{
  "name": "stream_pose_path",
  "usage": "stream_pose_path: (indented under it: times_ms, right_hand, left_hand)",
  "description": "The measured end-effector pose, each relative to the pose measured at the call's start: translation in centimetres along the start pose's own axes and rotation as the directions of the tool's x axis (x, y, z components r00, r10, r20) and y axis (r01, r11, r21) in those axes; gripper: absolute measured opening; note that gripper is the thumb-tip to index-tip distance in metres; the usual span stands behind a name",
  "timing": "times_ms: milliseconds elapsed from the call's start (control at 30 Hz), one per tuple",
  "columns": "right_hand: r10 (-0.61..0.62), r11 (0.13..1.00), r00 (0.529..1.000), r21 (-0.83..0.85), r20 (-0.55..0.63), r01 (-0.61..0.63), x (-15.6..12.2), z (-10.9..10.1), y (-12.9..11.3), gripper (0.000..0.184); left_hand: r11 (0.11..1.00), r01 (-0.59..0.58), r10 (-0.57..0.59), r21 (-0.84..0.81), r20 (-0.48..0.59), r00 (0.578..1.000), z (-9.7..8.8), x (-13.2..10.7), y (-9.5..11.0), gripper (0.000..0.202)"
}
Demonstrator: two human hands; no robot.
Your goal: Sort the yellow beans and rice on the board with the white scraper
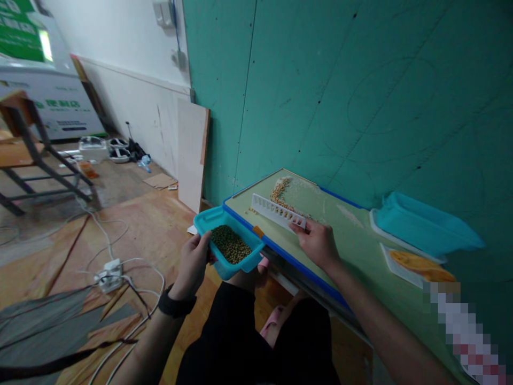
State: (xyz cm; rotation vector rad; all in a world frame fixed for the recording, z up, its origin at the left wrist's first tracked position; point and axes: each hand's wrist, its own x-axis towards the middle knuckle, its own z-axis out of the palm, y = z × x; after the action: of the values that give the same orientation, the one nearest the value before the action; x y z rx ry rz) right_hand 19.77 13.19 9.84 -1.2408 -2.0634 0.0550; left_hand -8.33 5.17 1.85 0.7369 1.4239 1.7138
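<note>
My left hand (195,263) is closed on the near left rim of a light-blue plastic container (202,218), held just off the table's edge. Inside it, dark green beans (223,235) lie beside pale yellow beans (236,250). A white slotted plastic strip (267,212) is pinched at its right end by my right hand (316,241). The strip stands on its long edge on the green tabletop (344,251). Behind it, loose yellow beans (277,192) spread in a curved band, and a few more lie at its left end.
A teal wall (300,96) borders the table's back. To the right are a blue bin (428,222) and a white tray (395,266) with an orange-yellow item. A board (192,155) leans at the wall. Cables and a power strip (110,275) lie on the floor left, near a chair (38,144).
</note>
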Motion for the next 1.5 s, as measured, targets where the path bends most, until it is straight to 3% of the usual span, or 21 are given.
stream_pose_path:
  times_ms: [400, 633, 833, 1000, 1133, 1333, 1433, 1500]
  right_hand:
    - [-0.003, 0.990, 1.000, 0.141, 0.019, 0.000, -1.0, -0.2, 1.0, 0.021]
    - [-0.027, 0.969, 0.998, 0.248, 0.052, 0.013, -2.3, -0.4, -1.7, 0.017]
    - [0.080, 0.997, 0.995, -0.010, -0.055, -0.080, -0.1, 0.3, -2.5, 0.018]
    - [0.095, 0.992, 0.995, -0.084, -0.007, -0.095, 2.6, 1.8, -1.8, 0.012]
    - [0.067, 0.997, 0.997, 0.032, 0.038, -0.068, 2.0, 2.2, -1.8, 0.011]
    - [0.029, 0.960, 0.996, 0.274, 0.090, -0.053, -1.5, 1.3, -3.4, 0.015]
    - [0.028, 0.953, 0.998, 0.299, 0.059, -0.045, -2.2, 0.1, -3.2, 0.017]
    - [0.057, 0.955, 0.998, 0.293, -0.001, -0.054, -1.6, -1.3, -1.7, 0.018]
  left_hand:
    - [1.000, 0.001, 0.000, -0.008, 0.009, 1.000, 0.4, -0.6, 0.9, 0.036]
    - [1.000, 0.011, -0.011, -0.016, -0.014, 1.000, 0.5, -0.7, 0.8, 0.036]
    - [0.999, 0.022, -0.024, -0.038, -0.032, 0.999, 0.7, -0.8, 0.5, 0.035]
    - [0.999, 0.016, -0.017, -0.029, -0.045, 0.999, 0.7, -0.6, 0.5, 0.036]
    - [1.000, 0.016, -0.018, -0.024, -0.060, 0.998, 0.7, -0.4, 0.6, 0.035]
    - [0.999, 0.009, -0.012, -0.053, -0.060, 0.998, 0.6, -1.0, 0.5, 0.036]
    - [0.998, 0.013, -0.016, -0.068, -0.037, 0.999, 0.4, -1.8, 0.0, 0.037]
    - [0.995, 0.040, -0.042, -0.092, -0.014, 0.999, 0.3, -2.7, -0.5, 0.036]
